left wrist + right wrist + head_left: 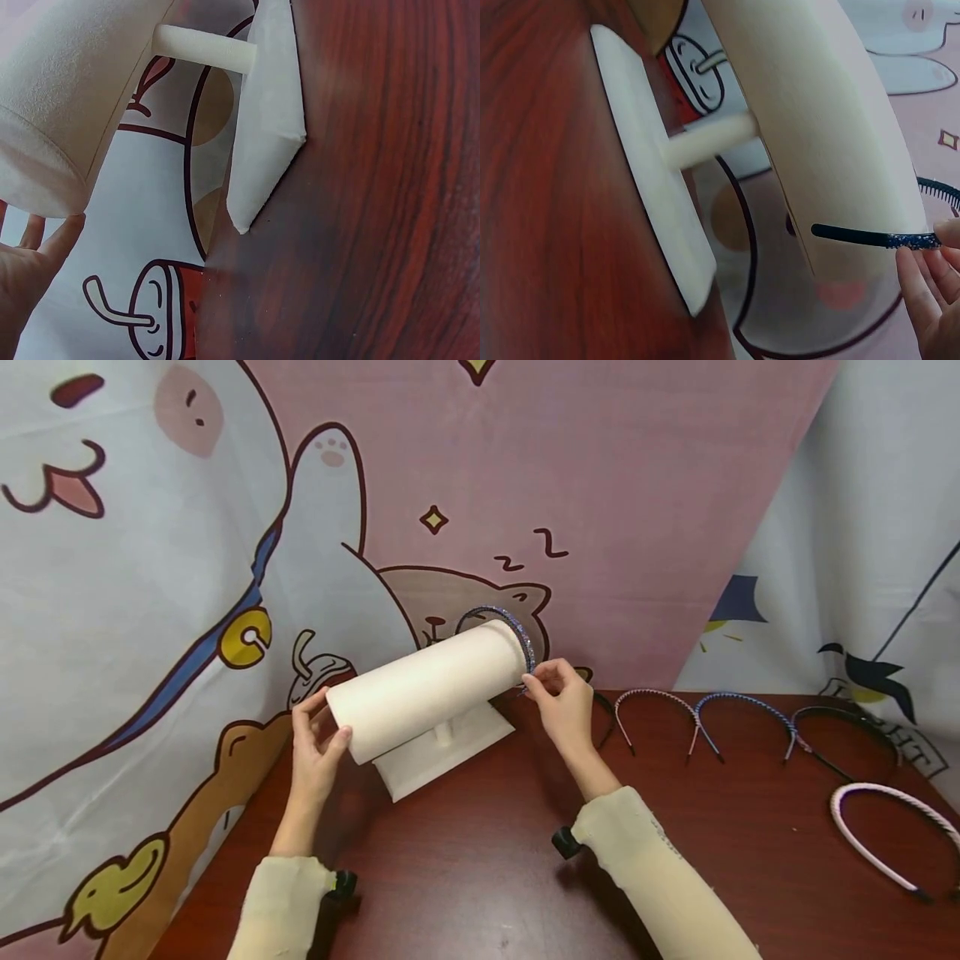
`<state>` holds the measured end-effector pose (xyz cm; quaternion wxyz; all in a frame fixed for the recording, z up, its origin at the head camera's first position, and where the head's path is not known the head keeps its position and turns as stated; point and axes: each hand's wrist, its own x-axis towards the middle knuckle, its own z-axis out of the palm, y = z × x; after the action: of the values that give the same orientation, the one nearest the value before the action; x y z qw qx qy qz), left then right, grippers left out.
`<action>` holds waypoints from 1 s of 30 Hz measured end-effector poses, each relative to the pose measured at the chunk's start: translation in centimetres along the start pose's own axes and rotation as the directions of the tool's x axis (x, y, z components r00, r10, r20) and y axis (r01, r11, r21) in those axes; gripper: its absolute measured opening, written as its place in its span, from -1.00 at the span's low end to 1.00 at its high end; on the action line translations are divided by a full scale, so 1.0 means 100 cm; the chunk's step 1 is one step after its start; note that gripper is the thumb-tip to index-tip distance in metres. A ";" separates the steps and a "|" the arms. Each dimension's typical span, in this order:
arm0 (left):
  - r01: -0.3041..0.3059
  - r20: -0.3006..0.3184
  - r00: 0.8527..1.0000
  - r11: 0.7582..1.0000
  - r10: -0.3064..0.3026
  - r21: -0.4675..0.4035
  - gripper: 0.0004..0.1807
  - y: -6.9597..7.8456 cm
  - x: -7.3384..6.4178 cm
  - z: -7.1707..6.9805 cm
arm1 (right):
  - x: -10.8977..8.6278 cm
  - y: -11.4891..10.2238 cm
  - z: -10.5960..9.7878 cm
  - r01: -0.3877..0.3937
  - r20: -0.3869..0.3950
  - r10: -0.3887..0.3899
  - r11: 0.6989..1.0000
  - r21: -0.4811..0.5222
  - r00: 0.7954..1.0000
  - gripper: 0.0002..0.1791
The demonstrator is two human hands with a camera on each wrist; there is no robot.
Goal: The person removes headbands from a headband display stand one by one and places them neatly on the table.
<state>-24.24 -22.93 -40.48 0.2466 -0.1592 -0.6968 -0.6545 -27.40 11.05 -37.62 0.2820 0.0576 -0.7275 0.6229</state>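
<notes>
A white cylindrical headband stand [427, 689] on a flat base stands on the table, its roll slanting up to the right. At the roll's left end, my left hand [313, 752] holds the rim, thumb on the near side and fingers on the far side; the left wrist view shows the fingertips touching that end [37, 176]. My right hand [564, 703] pinches a glittery dark blue headband [525, 643] between thumb and fingers at the roll's right end. The headband arches around that end, and one dark tip [840, 233] crosses the roll in the right wrist view.
Along the table's back right lie more headbands: a pink one [660, 692], a blue one [742, 696] and a dark one [847, 710]. A thick pale pink headband [862, 852] lies at the far right. A printed cartoon cloth [637, 485] hangs behind the table [465, 877].
</notes>
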 end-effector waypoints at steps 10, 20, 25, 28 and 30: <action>0.003 0.000 1.000 1.000 -0.003 0.011 -0.24 -0.001 -0.001 -0.002 | 0.021 0.003 -0.026 0.055 -0.074 -0.060 0.996 -0.067 0.995 -0.81; 0.008 0.013 1.000 1.000 -0.008 0.008 -0.26 0.000 0.000 0.005 | 0.044 -0.015 -0.067 0.056 -0.194 -0.075 0.993 -0.100 0.978 -0.72; 0.002 -0.001 1.000 1.000 -0.002 0.012 -0.25 0.002 0.000 0.003 | 0.050 -0.024 -0.110 0.008 -0.195 -0.033 0.992 -0.129 0.980 -0.74; 0.009 -0.002 1.000 1.000 -0.009 0.015 -0.25 0.003 -0.001 0.002 | 0.045 -0.025 -0.138 -0.039 -0.164 0.013 0.987 -0.157 0.986 -0.77; 0.018 0.000 1.000 1.000 -0.018 0.018 -0.25 0.004 -0.002 0.001 | 0.037 -0.025 -0.157 -0.058 -0.137 0.028 0.974 -0.219 0.990 -0.77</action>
<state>-23.88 -22.78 -40.27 0.2423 -0.1508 -0.7040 -0.6503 -24.14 26.28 -32.65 0.3211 -0.0319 -0.7731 0.5460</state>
